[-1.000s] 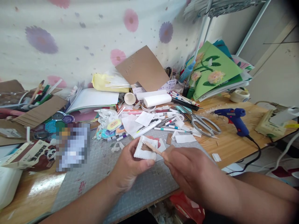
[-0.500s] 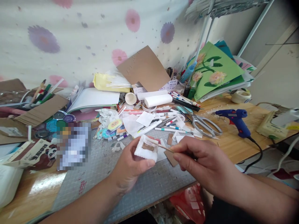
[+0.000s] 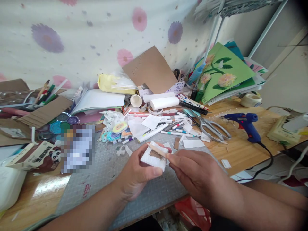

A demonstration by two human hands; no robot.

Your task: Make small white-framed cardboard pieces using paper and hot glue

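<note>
Piece (image 3: pixel 153 162), white-edged, gripped in left hand (image 3: pixel 139 171), wooden stick (image 3: pixel 157 150) over it — pinched in right hand (image 3: pixel 198 170)

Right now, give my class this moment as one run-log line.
left hand: holding white piece | right hand: holding wooden stick over it | blue glue gun: unheld, at right | scissors: unheld

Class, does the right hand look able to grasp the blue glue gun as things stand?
Probably not while the right hand grips the wooden stick; otherwise nothing tall visibly blocks the blue glue gun.
</note>
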